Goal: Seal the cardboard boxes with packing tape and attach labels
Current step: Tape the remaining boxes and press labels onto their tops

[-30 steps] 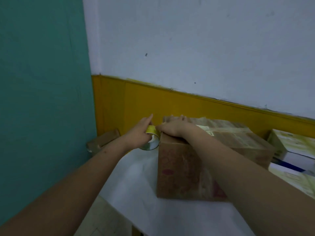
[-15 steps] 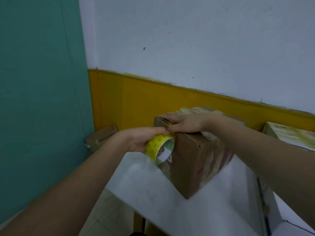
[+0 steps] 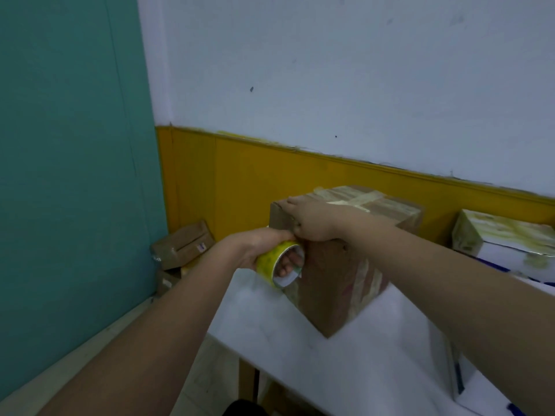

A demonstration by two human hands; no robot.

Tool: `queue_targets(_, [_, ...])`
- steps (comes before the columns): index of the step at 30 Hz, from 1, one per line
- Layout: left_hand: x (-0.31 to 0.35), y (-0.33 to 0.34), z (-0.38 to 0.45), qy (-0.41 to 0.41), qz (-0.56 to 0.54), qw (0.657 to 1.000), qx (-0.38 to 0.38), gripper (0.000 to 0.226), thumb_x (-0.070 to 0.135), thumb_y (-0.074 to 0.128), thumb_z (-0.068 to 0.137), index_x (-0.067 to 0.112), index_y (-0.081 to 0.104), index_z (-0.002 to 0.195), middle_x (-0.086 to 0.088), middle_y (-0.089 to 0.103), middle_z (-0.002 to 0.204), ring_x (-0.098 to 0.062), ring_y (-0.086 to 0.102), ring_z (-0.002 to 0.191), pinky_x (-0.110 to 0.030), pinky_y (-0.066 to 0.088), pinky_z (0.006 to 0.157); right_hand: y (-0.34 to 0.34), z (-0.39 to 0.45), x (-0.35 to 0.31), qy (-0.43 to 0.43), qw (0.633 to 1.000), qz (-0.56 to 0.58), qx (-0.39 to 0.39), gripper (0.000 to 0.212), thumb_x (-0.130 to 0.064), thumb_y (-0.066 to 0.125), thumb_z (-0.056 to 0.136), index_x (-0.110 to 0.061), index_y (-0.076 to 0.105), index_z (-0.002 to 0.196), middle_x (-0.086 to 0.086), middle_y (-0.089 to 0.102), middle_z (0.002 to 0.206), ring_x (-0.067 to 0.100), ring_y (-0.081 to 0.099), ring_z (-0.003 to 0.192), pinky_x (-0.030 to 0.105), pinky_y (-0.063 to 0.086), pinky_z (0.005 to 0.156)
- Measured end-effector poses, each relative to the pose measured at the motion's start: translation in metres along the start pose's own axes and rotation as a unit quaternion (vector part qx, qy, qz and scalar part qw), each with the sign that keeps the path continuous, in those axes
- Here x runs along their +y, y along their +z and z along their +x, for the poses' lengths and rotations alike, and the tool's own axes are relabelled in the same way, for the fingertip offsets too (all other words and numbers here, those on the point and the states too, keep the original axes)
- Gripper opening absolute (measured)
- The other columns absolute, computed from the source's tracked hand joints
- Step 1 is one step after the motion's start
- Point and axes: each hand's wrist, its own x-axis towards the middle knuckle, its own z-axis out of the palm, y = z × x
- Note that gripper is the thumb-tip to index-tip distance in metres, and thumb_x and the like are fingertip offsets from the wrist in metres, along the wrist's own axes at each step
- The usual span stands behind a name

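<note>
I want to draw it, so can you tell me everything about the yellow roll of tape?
The tape roll is a yellowish, shiny ring with a white inner core. It stands on edge, its hole facing the camera, pressed against the near side of the cardboard box, above the white table. The left hand grips it, fingers through the hole.

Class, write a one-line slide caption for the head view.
Left hand grips yellow tape roll against cardboard box; right hand presses its top corner.

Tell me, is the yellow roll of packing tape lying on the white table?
No, the left hand grips the yellow tape roll beside the brown cardboard box.
</note>
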Motion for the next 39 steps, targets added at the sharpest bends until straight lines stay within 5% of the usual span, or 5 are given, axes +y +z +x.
queue_targets(5, [0.006, -0.002, -0.015, 0.066, 0.199, 0.955, 0.209, 0.044, 0.062, 0.046, 0.097, 0.020, 0.057, 0.089, -0.007, 0.063, 0.095, -0.024, 0.059, 0.090, -0.034, 0.048, 0.078, 0.004, -0.044, 0.004, 0.016, 0.981, 0.143, 0.126, 0.054, -0.039, 0.040, 0.106, -0.025, 0.028, 0.156, 0.003, 0.023, 0.164, 0.020, 0.020, 0.151, 0.040, 0.019, 0.121])
queue_targets(11, [0.016, 0.094, -0.050, 0.474, 0.239, 0.734, 0.423, 0.006, 0.025, 0.051, 0.095, 0.019, 0.052, 0.096, 0.002, 0.051, 0.096, -0.017, 0.052, 0.083, -0.035, 0.045, 0.068, 0.045, -0.177, 0.030, 0.113, 0.894, 0.174, 0.397, 0.037, -0.039, 0.046, 0.103, -0.020, 0.062, 0.131, -0.003, 0.059, 0.136, 0.016, 0.051, 0.126, 0.037, 0.042, 0.107])
queue_targets(19, [-0.024, 0.272, -0.012, 0.489, 0.316, 0.807, 0.094, 0.016, 0.024, 0.054, 0.097, 0.030, 0.056, 0.111, 0.014, 0.050, 0.106, -0.005, 0.054, 0.090, -0.035, 0.054, 0.076, 0.139, -0.354, 0.050, 0.354, 0.862, 0.158, 0.326, 0.010, -0.027, 0.058, 0.095, -0.024, 0.065, 0.088, -0.010, 0.061, 0.084, 0.006, 0.056, 0.070, 0.033, 0.049, 0.066])
queue_targets(31, [-0.017, 0.327, 0.028, 0.399, 0.302, 0.851, 0.163, 0.032, 0.019, 0.058, 0.091, 0.020, 0.062, 0.122, -0.003, 0.049, 0.122, -0.021, 0.049, 0.117, -0.034, 0.046, 0.098, 0.153, -0.377, 0.087, 0.435, 0.808, 0.191, 0.349, 0.021, -0.032, 0.063, 0.095, -0.019, 0.066, 0.110, -0.005, 0.058, 0.106, 0.011, 0.060, 0.084, 0.023, 0.042, 0.070])
queue_targets(39, [-0.014, 0.322, 0.040, 0.364, 0.302, 0.867, 0.159, 0.031, 0.019, 0.057, 0.093, 0.022, 0.059, 0.124, -0.001, 0.047, 0.126, -0.020, 0.047, 0.121, -0.034, 0.045, 0.100, 0.119, -0.335, 0.126, 0.496, 0.847, 0.183, 0.047, 0.048, -0.047, 0.072, 0.084, -0.014, 0.064, 0.118, 0.004, 0.064, 0.105, 0.021, 0.060, 0.094, 0.028, 0.048, 0.074])
